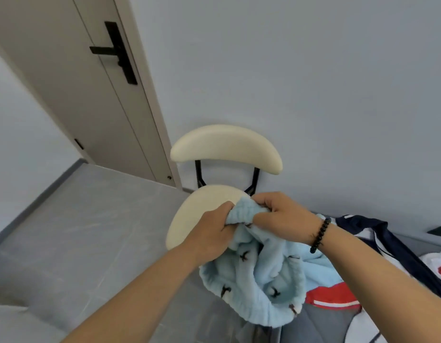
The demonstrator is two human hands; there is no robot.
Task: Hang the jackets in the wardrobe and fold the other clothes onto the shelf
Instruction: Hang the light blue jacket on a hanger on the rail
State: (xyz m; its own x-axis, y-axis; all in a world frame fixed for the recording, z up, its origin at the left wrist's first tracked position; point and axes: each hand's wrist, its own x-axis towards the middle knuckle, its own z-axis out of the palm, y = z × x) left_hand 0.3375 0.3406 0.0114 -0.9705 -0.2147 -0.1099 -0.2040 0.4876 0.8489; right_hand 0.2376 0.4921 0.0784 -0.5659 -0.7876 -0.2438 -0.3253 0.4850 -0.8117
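Gripping the light blue fleece garment (261, 276), your left hand (212, 233) and right hand (281, 214) both clench its ribbed edge. It hangs bunched before the cream chair (224, 147).

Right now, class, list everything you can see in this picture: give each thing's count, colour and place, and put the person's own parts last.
Fleece garment: one, light blue with small dark marks, held up at centre.
Navy, red and white clothing: a heap, count unclear, right.
Chair: one, cream with black frame, against the wall.
Door: one, beige, black handle, upper left.
Floor: grey, left.
Bead bracelet: one, black, right wrist.
Left hand: gripping the garment's edge.
Right hand: gripping the same edge.
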